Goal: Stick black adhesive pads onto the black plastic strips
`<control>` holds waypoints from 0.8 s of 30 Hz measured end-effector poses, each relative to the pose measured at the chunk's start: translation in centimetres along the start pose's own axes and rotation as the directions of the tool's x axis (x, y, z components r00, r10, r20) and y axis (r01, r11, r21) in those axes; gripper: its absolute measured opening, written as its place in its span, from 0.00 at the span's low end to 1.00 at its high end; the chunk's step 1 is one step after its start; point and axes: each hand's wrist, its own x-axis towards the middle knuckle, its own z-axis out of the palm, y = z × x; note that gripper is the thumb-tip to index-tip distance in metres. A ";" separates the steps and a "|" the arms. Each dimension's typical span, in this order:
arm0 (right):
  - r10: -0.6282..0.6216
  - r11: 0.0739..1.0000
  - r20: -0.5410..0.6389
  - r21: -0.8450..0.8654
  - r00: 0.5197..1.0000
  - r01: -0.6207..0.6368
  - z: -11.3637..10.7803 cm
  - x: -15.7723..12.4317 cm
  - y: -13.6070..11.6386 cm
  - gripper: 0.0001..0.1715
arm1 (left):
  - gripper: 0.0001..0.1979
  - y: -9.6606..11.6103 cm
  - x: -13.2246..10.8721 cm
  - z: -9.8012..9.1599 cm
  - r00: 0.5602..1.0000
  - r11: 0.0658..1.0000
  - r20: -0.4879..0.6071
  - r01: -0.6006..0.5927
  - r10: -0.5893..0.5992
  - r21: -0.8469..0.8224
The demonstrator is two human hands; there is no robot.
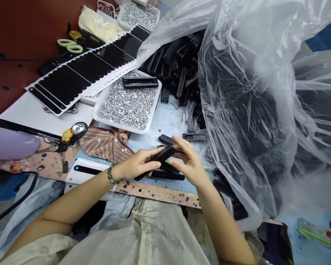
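Strip (161, 156): light, stiff, prob. slick; grip by edges.
L hand (135, 164): pinching mid-strip.
R hand (189, 163): pinching top end.

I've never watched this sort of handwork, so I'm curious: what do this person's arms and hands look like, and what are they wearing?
The left hand and right hand are bare, without gloves, and the forearms are uncovered. A bracelet of round green beads circles the left wrist. A loose, pale cream garment covers the body, its sleeve ending above the forearm.
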 end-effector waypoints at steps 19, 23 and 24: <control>0.174 0.950 -0.431 -0.164 0.886 -0.266 -1.8 -6.7 7.0 0.15 | 0.17 -1.0 0.4 -2.2 0.727 0.888 -0.519 -0.426 0.449 0.171; -0.022 0.810 -0.360 -0.553 0.933 -0.194 -1.8 -7.1 6.7 0.14 | 0.17 -0.7 0.4 -2.0 0.592 0.847 -0.635 -0.491 0.497 0.206; -0.104 0.759 -0.362 -0.631 0.926 -0.161 -1.4 -7.0 5.9 0.13 | 0.18 -0.5 0.3 -2.0 0.569 0.838 -0.652 -0.507 0.501 0.202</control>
